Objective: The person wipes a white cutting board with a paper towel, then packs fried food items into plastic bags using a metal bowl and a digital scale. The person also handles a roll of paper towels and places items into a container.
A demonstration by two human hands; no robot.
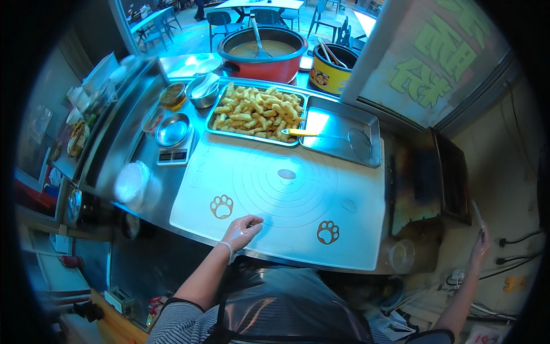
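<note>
My left hand (242, 232), in a clear plastic glove, is over the front of a white silicone mat (275, 241) printed with rings and paw marks. Its fingers are loosely curled together, and I see nothing in them. Far to the right, my right hand (480, 248) grips a thin, pale, stick-like tool (477, 213); its exact kind is unclear. That hand is beside a dark, stained metal box (453, 180). At the mat's back edge, a metal tray (210, 122) holds many golden fried dough pieces (258, 112).
A steel tray (339, 150) carries a yellow-handled wire skimmer (361, 144). Behind stand a red pot (266, 69) with a ladle and a yellow pot (328, 77). On the left are a kitchen scale (174, 155) under a steel bowl (173, 129) and a plastic-wrapped bundle (132, 182).
</note>
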